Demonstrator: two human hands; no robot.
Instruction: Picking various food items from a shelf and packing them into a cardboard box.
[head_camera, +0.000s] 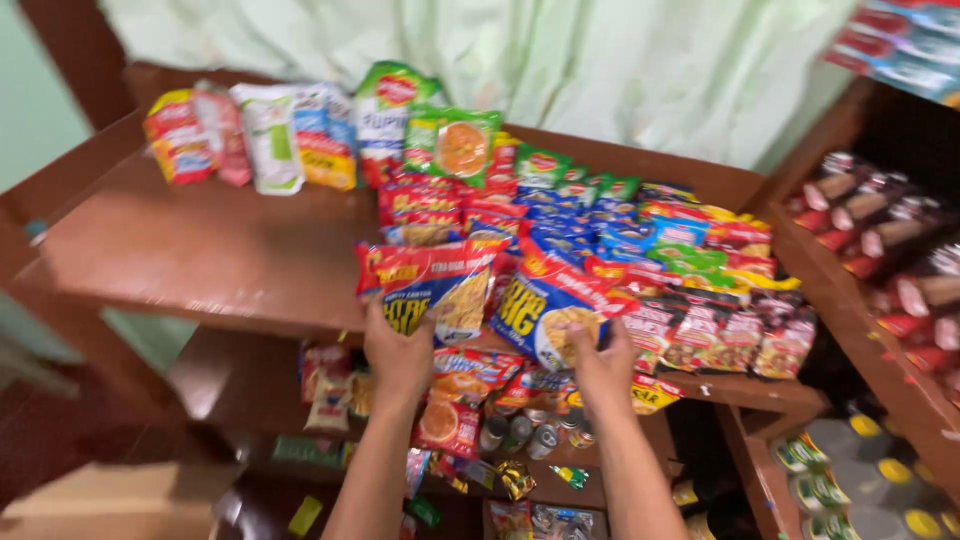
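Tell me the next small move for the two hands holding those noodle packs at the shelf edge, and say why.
Probably slide both packs forward onto the shelf. The left hand grips the red noodle pack and the right hand grips the blue and yellow pack at the wooden shelf front edge, both partly overhanging it, while stacked packets fill the space behind.
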